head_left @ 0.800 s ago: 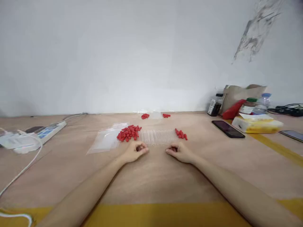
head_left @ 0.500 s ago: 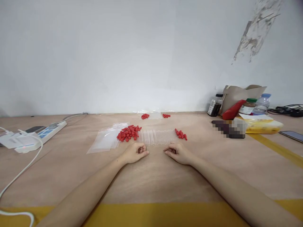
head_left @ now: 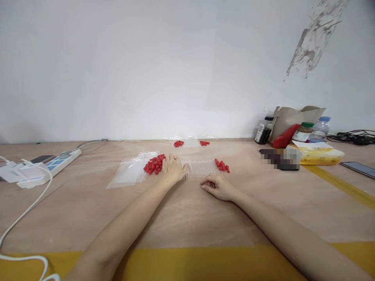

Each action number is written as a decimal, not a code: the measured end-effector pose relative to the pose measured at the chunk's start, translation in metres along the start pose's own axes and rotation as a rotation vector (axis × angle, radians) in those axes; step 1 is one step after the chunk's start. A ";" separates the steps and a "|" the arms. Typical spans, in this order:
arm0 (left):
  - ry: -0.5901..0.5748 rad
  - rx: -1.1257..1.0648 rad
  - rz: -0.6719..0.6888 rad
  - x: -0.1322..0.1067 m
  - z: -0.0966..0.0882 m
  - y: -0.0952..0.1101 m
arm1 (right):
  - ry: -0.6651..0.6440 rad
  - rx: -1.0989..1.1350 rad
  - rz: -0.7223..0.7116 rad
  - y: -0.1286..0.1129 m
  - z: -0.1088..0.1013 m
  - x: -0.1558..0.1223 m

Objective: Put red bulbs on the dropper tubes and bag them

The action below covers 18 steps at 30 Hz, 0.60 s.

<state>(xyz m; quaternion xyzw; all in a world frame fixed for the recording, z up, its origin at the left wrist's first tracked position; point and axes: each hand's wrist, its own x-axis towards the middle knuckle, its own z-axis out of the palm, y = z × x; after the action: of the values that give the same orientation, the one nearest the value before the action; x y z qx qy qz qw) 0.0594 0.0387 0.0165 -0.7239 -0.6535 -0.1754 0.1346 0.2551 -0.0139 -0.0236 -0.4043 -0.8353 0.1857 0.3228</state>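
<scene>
My left hand reaches over the left end of a row of thin clear tubes. Its thumb stands apart from the fingers, and I see nothing in it. Beside it is a pile of small red rubber-like pieces, shaped like bulbs or caps; the hand covers part of the pile. On the table just in front of the tubes' right end rests my right hand, fingers curled in, nothing visible in them. A smaller group of red pieces lies at the right end of the row.
Clear zip bags lie left of the pile. Against the wall, a clear bag has two red clusters. A power strip with a white cable is at left. At right stand a dark bottle, a tissue pack and a phone.
My left hand has moved forward from the table in front of the tubes to over their left end, next to the red pile, and its fingers have opened. The right hand has stayed in place.
</scene>
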 end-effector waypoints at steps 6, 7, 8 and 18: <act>-0.089 0.062 -0.109 0.016 0.010 0.007 | 0.115 -0.073 -0.019 0.003 -0.008 0.008; -0.103 0.066 -0.117 0.017 0.011 0.007 | 0.187 -0.115 0.023 0.007 -0.013 0.012; -0.116 0.069 -0.123 0.018 0.011 0.008 | 0.269 -0.163 0.088 0.012 -0.020 0.017; -0.160 0.103 -0.128 0.021 0.015 0.017 | 0.321 -0.155 0.733 0.066 -0.057 0.032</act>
<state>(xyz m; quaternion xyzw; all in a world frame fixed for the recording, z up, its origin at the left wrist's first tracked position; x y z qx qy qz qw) 0.0796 0.0626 0.0126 -0.6847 -0.7151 -0.0915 0.1074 0.3161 0.0544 -0.0079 -0.7221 -0.5866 0.1597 0.3301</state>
